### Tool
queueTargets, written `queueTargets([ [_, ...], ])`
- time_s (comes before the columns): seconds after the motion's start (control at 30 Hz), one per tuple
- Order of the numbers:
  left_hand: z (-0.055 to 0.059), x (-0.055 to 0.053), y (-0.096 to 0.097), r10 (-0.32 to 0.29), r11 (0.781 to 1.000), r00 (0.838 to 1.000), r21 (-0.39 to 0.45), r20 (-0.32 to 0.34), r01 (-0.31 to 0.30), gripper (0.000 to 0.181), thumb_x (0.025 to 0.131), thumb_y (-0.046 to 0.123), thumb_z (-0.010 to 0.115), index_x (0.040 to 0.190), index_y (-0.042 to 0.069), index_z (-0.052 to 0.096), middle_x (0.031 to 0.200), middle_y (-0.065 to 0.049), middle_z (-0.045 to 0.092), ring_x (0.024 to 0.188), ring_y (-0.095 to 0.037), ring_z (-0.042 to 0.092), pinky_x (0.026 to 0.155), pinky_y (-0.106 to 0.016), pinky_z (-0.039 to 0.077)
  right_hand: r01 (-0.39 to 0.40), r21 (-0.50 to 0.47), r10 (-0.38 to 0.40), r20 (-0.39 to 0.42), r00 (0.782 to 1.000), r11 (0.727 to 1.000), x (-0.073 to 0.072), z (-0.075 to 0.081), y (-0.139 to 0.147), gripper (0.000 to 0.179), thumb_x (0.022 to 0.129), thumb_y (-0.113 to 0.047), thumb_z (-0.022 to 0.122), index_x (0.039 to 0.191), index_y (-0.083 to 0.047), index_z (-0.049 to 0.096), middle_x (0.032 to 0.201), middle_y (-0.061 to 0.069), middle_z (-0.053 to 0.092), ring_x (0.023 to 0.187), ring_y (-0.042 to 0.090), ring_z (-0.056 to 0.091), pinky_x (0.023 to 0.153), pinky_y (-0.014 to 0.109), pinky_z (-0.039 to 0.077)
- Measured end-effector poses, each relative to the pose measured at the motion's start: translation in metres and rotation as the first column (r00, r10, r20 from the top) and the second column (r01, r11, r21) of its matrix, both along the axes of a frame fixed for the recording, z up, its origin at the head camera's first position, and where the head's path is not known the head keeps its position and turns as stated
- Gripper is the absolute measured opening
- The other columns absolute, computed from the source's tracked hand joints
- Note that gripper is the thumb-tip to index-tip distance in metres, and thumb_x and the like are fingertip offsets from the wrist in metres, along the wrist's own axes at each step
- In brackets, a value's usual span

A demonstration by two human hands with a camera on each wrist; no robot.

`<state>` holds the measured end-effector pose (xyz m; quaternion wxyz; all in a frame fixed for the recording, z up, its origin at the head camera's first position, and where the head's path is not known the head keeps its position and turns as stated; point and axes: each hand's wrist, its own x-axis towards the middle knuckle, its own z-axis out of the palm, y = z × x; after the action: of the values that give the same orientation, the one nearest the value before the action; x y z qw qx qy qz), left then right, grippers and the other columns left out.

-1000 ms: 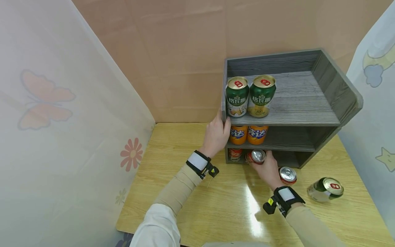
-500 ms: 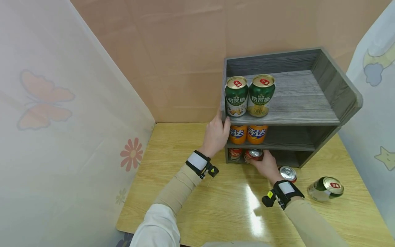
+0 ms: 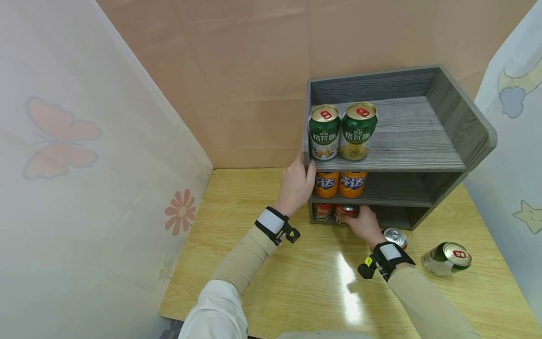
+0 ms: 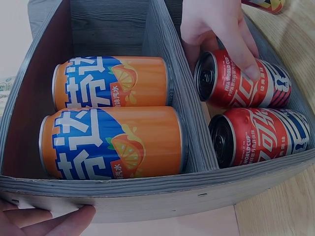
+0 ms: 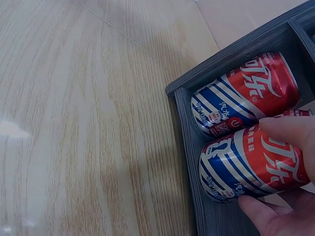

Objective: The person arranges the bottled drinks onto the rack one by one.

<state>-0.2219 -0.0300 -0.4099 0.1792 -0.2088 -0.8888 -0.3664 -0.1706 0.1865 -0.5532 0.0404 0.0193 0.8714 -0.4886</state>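
A grey wooden shelf unit [image 3: 415, 136] stands on the table. My left hand [image 3: 294, 188] grips its left side near the front edge; the left wrist view shows those fingers [image 4: 74, 221] against the outer panel. In the bottom compartment my right hand [image 3: 365, 227] holds a red cola can [image 5: 251, 162], thumb on one side and fingers on the other. This can stands upright beside another cola can [image 4: 263, 136] at the left end. Two orange soda cans, one at the left [image 3: 326, 185] and one beside it [image 3: 352, 184], stand in the middle compartment.
Two green drink cans, one left [image 3: 324, 133] and one right [image 3: 358, 132], stand on the top tier. Right of my right hand, a cola can [image 3: 395, 238] and a green-and-white can [image 3: 446, 259] are on the wooden table [image 3: 237, 197]. Patterned cloth hangs at both sides.
My right hand has pushed the cola can slightly left and deeper into the bottom compartment, so less of its lid shows. My left hand has stayed on the shelf's side.
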Motion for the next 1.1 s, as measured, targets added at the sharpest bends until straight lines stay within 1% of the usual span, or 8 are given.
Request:
queueTargets([
  [0.07, 0.0, 0.0, 0.0001, -0.004, 1.0, 1.0, 0.002, 0.001, 0.004, 0.056, 0.109, 0.027, 0.039, 0.157, -0.001, 0.03, 0.134, -0.022, 0.061, 0.084, -0.029, 0.072, 0.06, -0.038, 0.057, -0.004, 0.002, 0.004, -0.005, 1.0, 1.0, -0.001, -0.0001, -0.0006, 0.076, 0.094, -0.027, 0.076, 0.149, 0.005, 0.035, 0.139, 0.034, 0.049, 0.128, 0.051, 0.048, 0.104, 0.061, 0.04],
  [0.27, 0.0, -0.0003, 0.0005, -0.006, 1.0, 1.0, 0.006, -0.006, 0.006, 0.054, 0.109, 0.027, 0.038, 0.155, -0.001, 0.033, 0.132, -0.021, 0.062, 0.088, -0.03, 0.072, 0.065, -0.04, 0.058, -0.012, 0.006, 0.012, -0.007, 1.0, 1.0, -0.0036, 0.0012, -0.0026, 0.073, 0.094, -0.026, 0.075, 0.147, 0.006, 0.034, 0.138, 0.035, 0.048, 0.127, 0.051, 0.048, 0.103, 0.06, 0.04],
  [0.37, 0.0007, 0.0002, 0.0005, -0.008, 1.0, 1.0, 0.009, -0.006, 0.008, 0.054, 0.11, 0.027, 0.038, 0.155, -0.001, 0.033, 0.133, -0.021, 0.061, 0.087, -0.03, 0.072, 0.064, -0.04, 0.058, -0.023, 0.001, 0.023, -0.015, 1.0, 1.0, -0.0048, -0.0004, -0.0024, 0.072, 0.095, -0.025, 0.075, 0.146, 0.006, 0.035, 0.137, 0.035, 0.049, 0.126, 0.05, 0.049, 0.102, 0.061, 0.041],
  [0.5, 0.0002, -0.0004, 0.0002, -0.002, 1.0, 1.0, 0.006, -0.005, 0.002, 0.057, 0.109, 0.029, 0.037, 0.158, 0.0, 0.029, 0.137, -0.02, 0.059, 0.094, -0.031, 0.071, 0.07, -0.043, 0.058, -0.027, 0.01, 0.027, -0.006, 1.0, 1.0, -0.0066, -0.0016, -0.0023, 0.071, 0.096, -0.025, 0.073, 0.147, 0.006, 0.034, 0.137, 0.035, 0.049, 0.126, 0.05, 0.05, 0.102, 0.06, 0.041],
  [0.6, -0.0007, -0.0013, 0.0001, 0.002, 1.0, 1.0, 0.0, -0.001, -0.002, 0.057, 0.109, 0.03, 0.037, 0.158, 0.001, 0.029, 0.139, -0.018, 0.058, 0.102, -0.031, 0.07, 0.078, -0.044, 0.058, -0.033, 0.016, 0.033, 0.005, 0.999, 0.999, -0.0083, -0.0012, -0.0026, 0.071, 0.097, -0.024, 0.072, 0.147, 0.006, 0.033, 0.138, 0.036, 0.047, 0.126, 0.05, 0.049, 0.102, 0.061, 0.04],
  [0.93, 0.0005, -0.0002, 0.0004, 0.008, 1.0, 1.0, -0.003, 0.005, -0.008, 0.056, 0.109, 0.029, 0.038, 0.157, 0.0, 0.031, 0.138, -0.018, 0.059, 0.099, -0.032, 0.07, 0.076, -0.045, 0.059, -0.058, 0.018, 0.058, 0.004, 0.998, 0.998, -0.0099, 0.0033, -0.0038, 0.066, 0.097, -0.021, 0.071, 0.144, 0.009, 0.035, 0.137, 0.036, 0.048, 0.125, 0.049, 0.049, 0.102, 0.06, 0.04],
  [1.1, 0.0008, -0.0001, 0.0003, 0.009, 1.0, 1.0, -0.004, 0.009, -0.009, 0.056, 0.109, 0.029, 0.038, 0.157, 0.001, 0.031, 0.138, -0.017, 0.059, 0.102, -0.032, 0.07, 0.078, -0.044, 0.058, -0.086, 0.015, 0.085, 0.024, 0.996, 0.996, -0.0081, 0.0031, -0.0025, 0.071, 0.093, -0.021, 0.075, 0.144, 0.01, 0.035, 0.136, 0.035, 0.049, 0.123, 0.049, 0.05, 0.102, 0.059, 0.041],
])
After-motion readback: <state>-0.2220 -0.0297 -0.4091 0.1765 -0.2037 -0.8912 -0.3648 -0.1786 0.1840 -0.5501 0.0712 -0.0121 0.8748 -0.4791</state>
